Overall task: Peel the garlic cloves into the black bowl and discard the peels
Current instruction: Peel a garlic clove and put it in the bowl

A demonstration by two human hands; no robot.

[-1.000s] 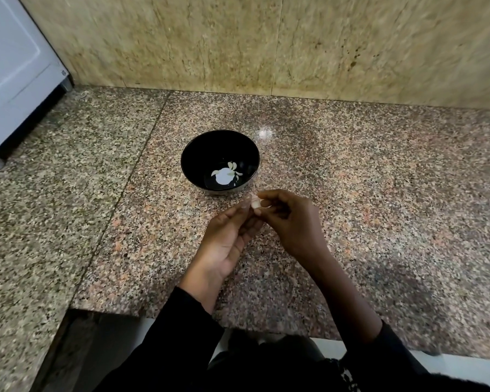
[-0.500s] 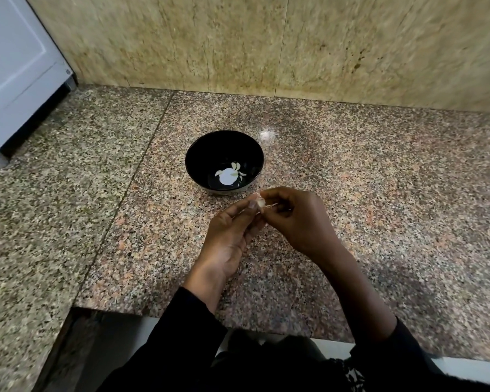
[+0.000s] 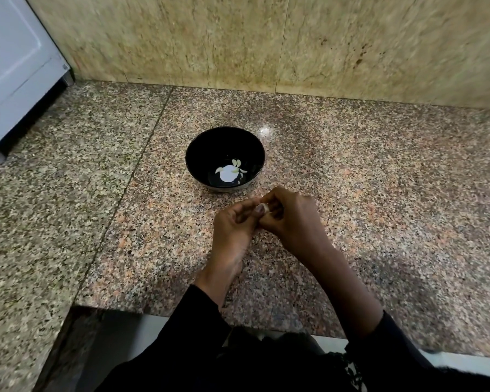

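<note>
Two hands meet over the granite bench [image 3: 351, 171], just in front of the black bowl [image 3: 201, 148], with a single garlic clove [image 3: 262, 207] pinched between them; only a pale sliver of the clove shows, the rest being hidden by fingers. The left hand [image 3: 232, 224] has its fingers curled inward, thumb pressed against the clove; the right hand [image 3: 290, 215] is likewise curled tight about it from the other side, so neither hand is spread. Several peeled cloves [image 3: 238, 167] lie at the bottom of the bowl beside a bright reflection. Likely risks, judged from this arrangement: the clove is small and probably slick once bared, so a hard pull on the skin could shoot it out of the pinch onto the bench or over its near edge; loosened peel could drift into the bowl, which stands close by, and mix with the clean cloves; fragments might also cling to the fingers. No container for the peels is in view. A white appliance [image 3: 14, 66] stands at far left.
</note>
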